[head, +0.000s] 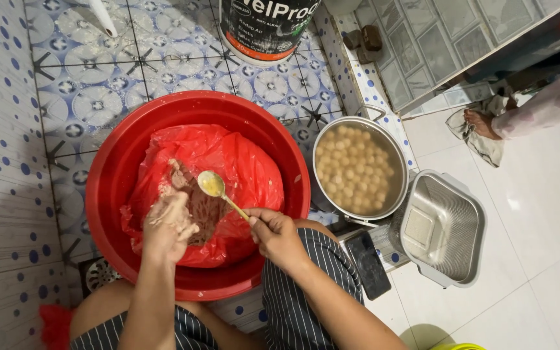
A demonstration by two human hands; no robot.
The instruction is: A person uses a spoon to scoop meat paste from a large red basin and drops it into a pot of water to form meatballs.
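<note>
Head view: left hand (pixel 168 227) squeezes sticky, soft meat paste (pixel 196 207) inside the red bag (pixel 241 168) in the red basin (pixel 118 162); right hand (pixel 275 234) pinches the spoon (pixel 214 185) by its slim handle, likely slippery.

The paint bucket (pixel 268 29) at the top centre is cut off by the upper edge, so only its lower part shows. A white pipe (pixel 103 17) at the upper left also runs out of frame. At the right edge, another person's foot (pixel 481 123) shows, the rest hidden. The yellow object (pixel 458 346) at the bottom right is a mere sliver. The left hand (pixel 166 227) covers part of the mixture (pixel 202 214), and the palm is hidden.
</note>
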